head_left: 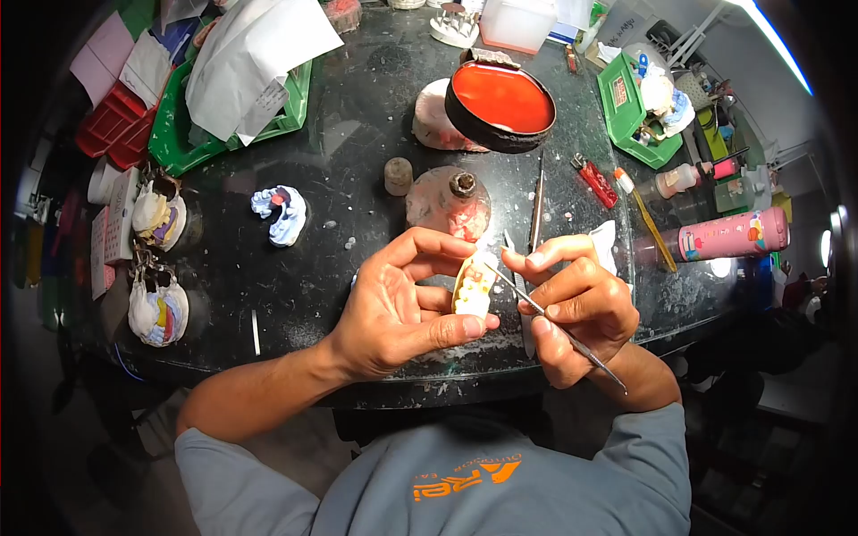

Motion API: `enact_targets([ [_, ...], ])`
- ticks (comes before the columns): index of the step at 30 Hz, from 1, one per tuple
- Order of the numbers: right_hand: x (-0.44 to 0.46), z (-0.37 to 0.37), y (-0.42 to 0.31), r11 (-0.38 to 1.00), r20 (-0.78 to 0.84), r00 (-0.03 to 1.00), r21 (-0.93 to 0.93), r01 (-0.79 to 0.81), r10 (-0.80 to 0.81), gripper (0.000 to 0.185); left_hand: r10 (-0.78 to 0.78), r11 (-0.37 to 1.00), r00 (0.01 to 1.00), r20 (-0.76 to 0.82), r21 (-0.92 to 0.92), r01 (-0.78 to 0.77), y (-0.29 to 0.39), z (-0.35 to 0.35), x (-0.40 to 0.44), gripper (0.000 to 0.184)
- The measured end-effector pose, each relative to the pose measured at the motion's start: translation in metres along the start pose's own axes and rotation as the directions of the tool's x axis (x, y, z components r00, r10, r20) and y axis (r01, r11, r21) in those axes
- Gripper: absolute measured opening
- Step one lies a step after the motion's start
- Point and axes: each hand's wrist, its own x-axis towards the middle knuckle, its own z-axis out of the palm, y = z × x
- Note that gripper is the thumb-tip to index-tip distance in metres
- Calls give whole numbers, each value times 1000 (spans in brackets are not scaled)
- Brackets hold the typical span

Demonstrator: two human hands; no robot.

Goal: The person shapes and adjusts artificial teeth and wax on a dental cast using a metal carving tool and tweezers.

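A small cream and yellow dental model [474, 288] is held between the thumb and fingers of my left hand [399, 308], above the near edge of the dark bench. My right hand [576, 299] grips a thin metal tool [572, 339] like a pen. The tool's upper tip is at the model's upper right side; its other, hooked end points down to the right. Just beyond my hands stands a burner [463, 186] on a round, pink-stained base [424, 201]. Part of a blade-like tool [529, 335] shows behind my right fingers.
A pan of red wax [502, 98] stands behind the burner. Dental models [281, 214] lie left, near hinged ones [159, 308]. Green trays [192, 147] hold papers and casts. A red lighter [595, 181], yellow-handled brush [657, 232] and pink bottle [735, 234] lie right.
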Motion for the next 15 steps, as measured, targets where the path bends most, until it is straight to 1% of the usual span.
enact_targets([
  [5, 1, 1, 1, 1000, 3, 1000, 12, -8, 8, 16, 14, 1000, 1000, 2, 11, -14, -1, -2, 3, 63],
  [8, 5, 5, 0, 1000, -119, 993, 1, 20, -20, 18, 7, 1000, 1000, 3, 19, -7, 0, -2, 2, 63],
  [15, 3, 7, 3, 1000, -143, 990, 10, 10, -9, 15, 10, 1000, 1000, -5, 26, -10, 1, 0, 2, 64],
])
